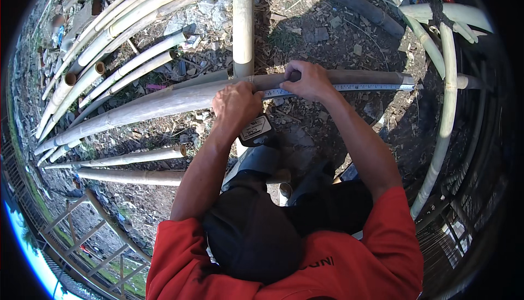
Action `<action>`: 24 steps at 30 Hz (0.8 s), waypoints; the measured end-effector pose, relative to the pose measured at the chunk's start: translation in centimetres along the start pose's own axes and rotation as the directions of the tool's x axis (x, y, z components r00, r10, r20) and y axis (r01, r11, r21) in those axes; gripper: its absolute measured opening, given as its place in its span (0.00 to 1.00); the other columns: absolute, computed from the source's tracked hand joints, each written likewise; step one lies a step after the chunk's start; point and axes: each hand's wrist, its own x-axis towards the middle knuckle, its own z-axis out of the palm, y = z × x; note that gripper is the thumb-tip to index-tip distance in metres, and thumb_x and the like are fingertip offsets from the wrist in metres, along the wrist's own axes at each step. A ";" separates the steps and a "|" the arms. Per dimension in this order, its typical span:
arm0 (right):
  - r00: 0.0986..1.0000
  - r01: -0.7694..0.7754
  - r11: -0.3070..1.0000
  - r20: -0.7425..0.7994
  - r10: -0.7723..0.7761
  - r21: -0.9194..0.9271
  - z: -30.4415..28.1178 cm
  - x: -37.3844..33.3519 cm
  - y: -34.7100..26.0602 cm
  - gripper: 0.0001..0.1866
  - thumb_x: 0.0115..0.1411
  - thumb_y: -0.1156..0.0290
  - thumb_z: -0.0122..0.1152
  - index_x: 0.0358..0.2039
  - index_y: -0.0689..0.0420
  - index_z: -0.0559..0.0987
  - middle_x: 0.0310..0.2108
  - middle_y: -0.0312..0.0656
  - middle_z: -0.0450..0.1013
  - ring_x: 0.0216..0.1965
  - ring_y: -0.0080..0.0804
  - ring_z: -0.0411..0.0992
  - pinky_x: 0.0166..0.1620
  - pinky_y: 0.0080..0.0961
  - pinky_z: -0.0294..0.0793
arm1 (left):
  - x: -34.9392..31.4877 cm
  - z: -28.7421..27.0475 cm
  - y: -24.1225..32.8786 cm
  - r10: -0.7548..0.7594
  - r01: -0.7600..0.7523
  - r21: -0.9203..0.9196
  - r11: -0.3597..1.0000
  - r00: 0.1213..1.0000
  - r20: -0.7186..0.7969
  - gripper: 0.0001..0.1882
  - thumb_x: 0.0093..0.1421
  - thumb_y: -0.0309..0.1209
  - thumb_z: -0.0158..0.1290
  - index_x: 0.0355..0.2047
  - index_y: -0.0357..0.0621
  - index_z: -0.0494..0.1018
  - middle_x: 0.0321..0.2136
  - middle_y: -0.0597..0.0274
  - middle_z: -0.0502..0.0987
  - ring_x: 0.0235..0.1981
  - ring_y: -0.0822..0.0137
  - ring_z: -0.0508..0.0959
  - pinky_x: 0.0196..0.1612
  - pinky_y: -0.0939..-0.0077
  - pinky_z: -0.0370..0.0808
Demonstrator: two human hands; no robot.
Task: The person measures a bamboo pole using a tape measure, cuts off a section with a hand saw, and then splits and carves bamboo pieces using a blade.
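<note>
The step in hand seems to be a measuring of the long bamboo pole [180, 101], which lies across the view in front of the person, with both hands upon it. The metal tape blade [355, 87] runs along the near side of this pole, from the left hand [237, 103] to close by the pole's right end. The black tape case [256, 131] is just below the left hand.

The left fingers are bent over the pole, beside the start of the visible blade; their tips are hidden, so I cannot tell what they grip. The right hand [310, 81] has its thumb and forefinger curled to a narrow ring at the blade's upper edge. Whether they pinch the blade or only press it, I cannot tell.

In my judgement, the next move calls for the blade to be held straight and flat to the bamboo, with the right thumb steady at 1 place, so that the reading is true. The round surface could let the blade slip. 1 more bamboo pole [243, 27] stands out beyond the left hand.
</note>
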 end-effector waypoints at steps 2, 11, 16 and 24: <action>1.000 -0.003 1.000 0.001 0.003 0.031 0.0 0.0 0.2 0.17 0.52 0.57 0.77 0.38 0.51 0.83 0.39 0.43 0.82 0.45 0.40 0.80 0.50 0.36 0.77 | 0.1 0.1 -0.1 0.008 -0.008 -0.005 1.000 1.000 -0.002 0.16 0.63 0.45 0.59 0.43 0.50 0.86 0.41 0.48 0.86 0.45 0.51 0.85 0.50 0.54 0.77; 0.999 -0.011 0.998 0.031 0.009 0.063 -0.3 0.1 0.3 0.17 0.51 0.57 0.77 0.38 0.50 0.84 0.39 0.43 0.82 0.45 0.40 0.80 0.51 0.37 0.77 | 0.4 0.4 -0.6 0.038 -0.038 -0.009 0.999 0.999 -0.029 0.16 0.62 0.45 0.59 0.42 0.49 0.86 0.40 0.48 0.86 0.45 0.48 0.85 0.51 0.54 0.77; 0.999 0.025 0.995 0.030 -0.028 0.096 0.1 0.5 1.3 0.17 0.51 0.51 0.73 0.38 0.45 0.84 0.38 0.38 0.84 0.47 0.41 0.80 0.66 0.44 0.60 | 0.2 -0.1 -0.6 0.046 -0.047 -0.025 0.999 0.999 -0.028 0.17 0.62 0.46 0.59 0.41 0.48 0.86 0.40 0.45 0.85 0.45 0.46 0.84 0.52 0.53 0.77; 0.998 0.067 0.996 -0.015 -0.066 0.058 0.5 0.0 1.5 0.15 0.52 0.57 0.76 0.36 0.50 0.84 0.41 0.40 0.83 0.48 0.41 0.79 0.57 0.38 0.73 | -1.2 3.3 -1.0 0.267 -0.221 -0.181 0.958 0.918 0.293 0.19 0.62 0.46 0.58 0.46 0.49 0.84 0.42 0.44 0.84 0.46 0.43 0.83 0.52 0.51 0.78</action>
